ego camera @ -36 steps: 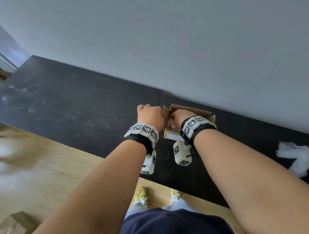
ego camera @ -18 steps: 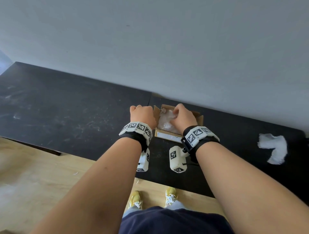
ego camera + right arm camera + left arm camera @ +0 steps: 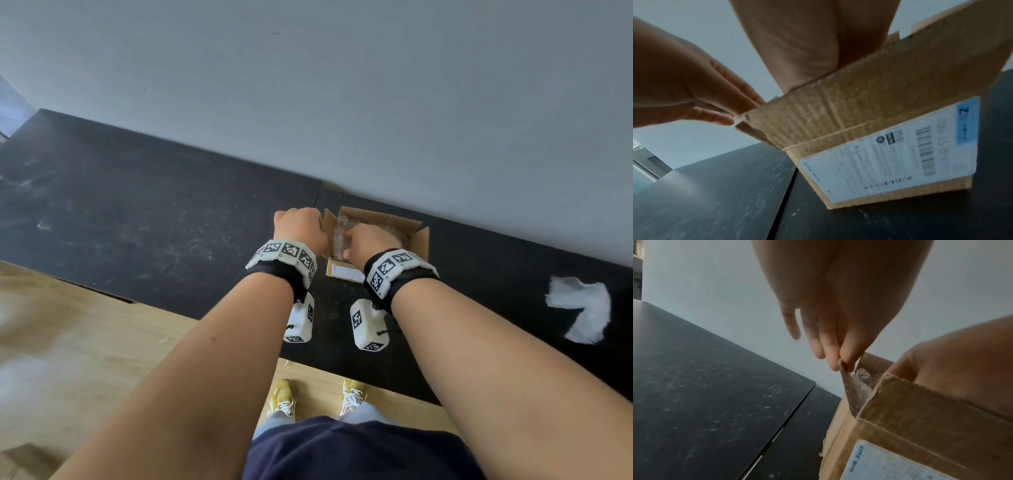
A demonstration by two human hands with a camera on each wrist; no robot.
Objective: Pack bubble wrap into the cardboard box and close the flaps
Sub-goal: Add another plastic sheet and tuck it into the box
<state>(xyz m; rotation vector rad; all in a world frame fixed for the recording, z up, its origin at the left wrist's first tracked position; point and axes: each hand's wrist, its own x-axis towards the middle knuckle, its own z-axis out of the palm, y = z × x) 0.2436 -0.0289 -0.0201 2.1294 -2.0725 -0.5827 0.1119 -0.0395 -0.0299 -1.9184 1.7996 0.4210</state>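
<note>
A small cardboard box (image 3: 416, 245) with a white shipping label (image 3: 890, 154) stands on the black table (image 3: 154, 219), its flaps up. Crumpled bubble wrap (image 3: 339, 236) lies inside and shows past the left corner (image 3: 861, 382). My left hand (image 3: 301, 228) is at the box's left side. It pinches the top edge of the left flap (image 3: 845, 382) between thumb and fingertips (image 3: 833, 363). My right hand (image 3: 368, 240) reaches down into the box onto the wrap. Its fingers are hidden behind the front flap (image 3: 859, 100).
A second loose piece of white bubble wrap (image 3: 582, 308) lies on the table at the right. A grey wall (image 3: 342, 85) rises right behind the box. A seam (image 3: 785, 186) between two table panels runs just left of the box. Wooden floor (image 3: 85, 342) lies below.
My right hand has sunk from on top of the wrap deeper into the box, and the wrap sits lower. My left hand keeps its hold at the left flap.
</note>
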